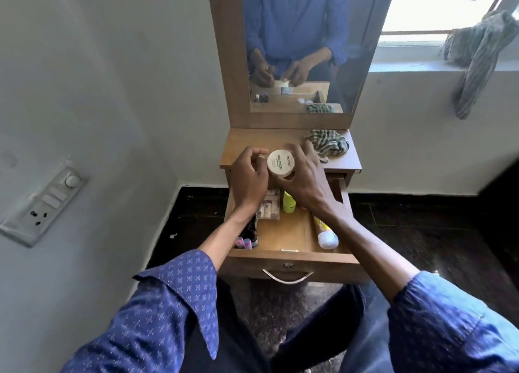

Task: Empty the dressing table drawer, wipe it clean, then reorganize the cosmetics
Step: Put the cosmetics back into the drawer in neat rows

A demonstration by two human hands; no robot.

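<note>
Surroundings: a checked cloth point(328, 145) lay bunched at the right rear of the dressing table's counter point(344, 162), just beside the right hand. A mirror point(300, 43) rose behind the counter and reflected both hands and the drawer contents. A striped garment point(477, 60) hung over the window ledge to the right; a switch panel point(42, 201) sat on the left wall.

Drawer point(286, 232): pulled out, below the hands. Contents visible: a clear case of small cosmetics point(270, 205) near the left, a yellow-green bottle point(289, 202) beside it, dark small bottles point(251, 229) along the left wall with pink-capped items point(243, 243) at the front corner, and a white-capped tube point(325, 235) lying along the right wall. Both forearms crossed over the drawer and hid part of its rear.

Hands: the right hand point(303, 181) held a round white jar point(280, 163) above the drawer's rear edge, fingers point(297, 153) curled round its side, printed lid facing up. The left hand point(248, 176) was at the jar's left side, fingers curled; whether it actually gripped the jar or something small could not be told.
</note>
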